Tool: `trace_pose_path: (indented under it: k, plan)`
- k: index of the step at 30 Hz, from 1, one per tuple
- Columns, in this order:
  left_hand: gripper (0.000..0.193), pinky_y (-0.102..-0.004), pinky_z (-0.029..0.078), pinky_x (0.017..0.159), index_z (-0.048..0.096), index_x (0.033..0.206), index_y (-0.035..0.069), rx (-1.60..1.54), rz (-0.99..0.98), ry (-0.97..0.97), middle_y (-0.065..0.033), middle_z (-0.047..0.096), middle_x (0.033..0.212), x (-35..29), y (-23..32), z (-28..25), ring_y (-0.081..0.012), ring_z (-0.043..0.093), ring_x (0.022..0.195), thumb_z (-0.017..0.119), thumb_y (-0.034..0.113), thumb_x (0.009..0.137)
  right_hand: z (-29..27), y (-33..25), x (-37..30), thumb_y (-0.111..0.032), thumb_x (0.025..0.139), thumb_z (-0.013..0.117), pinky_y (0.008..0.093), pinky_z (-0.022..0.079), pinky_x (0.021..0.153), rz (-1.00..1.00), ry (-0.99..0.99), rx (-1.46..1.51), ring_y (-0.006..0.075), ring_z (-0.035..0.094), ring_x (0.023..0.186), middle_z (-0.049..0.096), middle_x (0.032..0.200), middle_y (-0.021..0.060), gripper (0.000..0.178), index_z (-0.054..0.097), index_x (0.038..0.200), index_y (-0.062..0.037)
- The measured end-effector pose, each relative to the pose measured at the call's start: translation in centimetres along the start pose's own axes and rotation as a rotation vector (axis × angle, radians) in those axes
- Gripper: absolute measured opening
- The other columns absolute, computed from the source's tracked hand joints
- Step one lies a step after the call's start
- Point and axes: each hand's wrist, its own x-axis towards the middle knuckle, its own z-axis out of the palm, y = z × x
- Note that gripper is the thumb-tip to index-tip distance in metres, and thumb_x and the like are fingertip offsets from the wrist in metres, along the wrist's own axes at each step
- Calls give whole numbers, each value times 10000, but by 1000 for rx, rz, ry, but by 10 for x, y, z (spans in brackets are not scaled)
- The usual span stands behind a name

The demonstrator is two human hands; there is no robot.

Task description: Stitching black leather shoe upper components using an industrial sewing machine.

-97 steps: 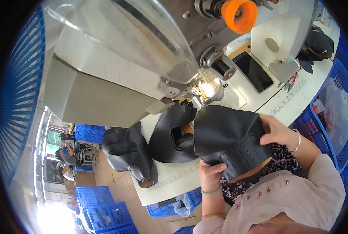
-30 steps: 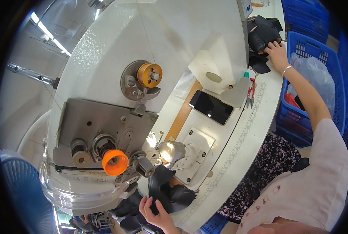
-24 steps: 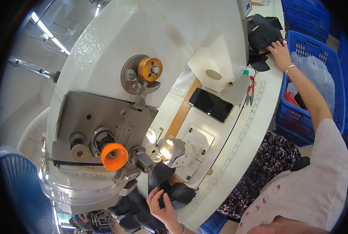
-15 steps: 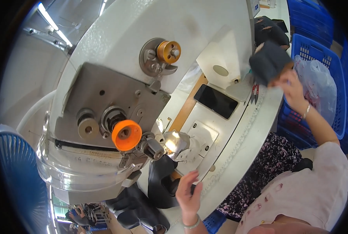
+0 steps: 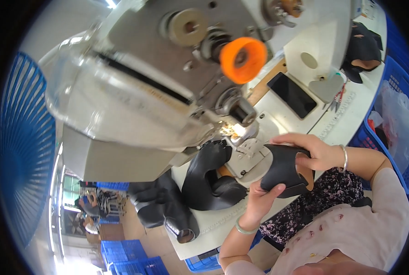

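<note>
In the head view, we held a curved, black, leather-like piece [image 5: 281,172] with a tan inside just in front of the large off-white sewing machine [image 5: 105,156], our left hand [image 5: 261,198] gripping its lower edge, our right hand [image 5: 321,153] gripping its opening's rim. Other black, leather-like pieces [image 5: 196,176] lay near the machine.

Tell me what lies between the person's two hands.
A black leather-like piece with a tan inside lies between the left hand and the right hand, gripped by both; the head view shows this.
</note>
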Motion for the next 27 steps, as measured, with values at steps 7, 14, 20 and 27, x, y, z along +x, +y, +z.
trace_pose_path:
  k: [7, 14, 20, 27]
  plan:
    - [312, -369, 504, 868, 672, 1017, 24, 1478, 507, 72, -120, 665, 1111, 41, 79, -77, -302, 624, 1026, 739, 73, 717, -9, 0, 36, 191, 585, 431, 380, 431, 1014, -315, -3, -238, 318, 557, 1166, 612, 1224, 123, 611, 593, 1138, -12]
    - [425, -375, 469, 949, 653, 1030, 47, 1472, 81, 171, -108, 593, 1265, 49, 93, -126, -307, 558, 1168, 782, 2, 628, -11, -15, 67, 88, 633, 607, 371, 470, 895, -745, 74, -599, 246, 595, 1057, 649, 1116, 44, 421, 692, 995, -108]
    - [502, -374, 477, 935, 675, 1093, 72, 1419, 403, 236, -121, 608, 1224, 38, 116, -75, -304, 592, 1095, 806, 24, 611, -20, -12, 87, -110, 716, 688, 362, 471, 832, -988, 176, -988, 195, 597, 979, 647, 1052, -14, 216, 710, 926, -155]
    - [566, -380, 478, 886, 676, 1117, 25, 1412, 746, -14, -144, 580, 1181, 38, 116, -24, -317, 575, 1020, 820, 73, 572, -20, -19, 95, -141, 723, 712, 351, 471, 840, -1013, 132, -943, 185, 584, 949, 647, 1025, -30, 156, 709, 879, -149]
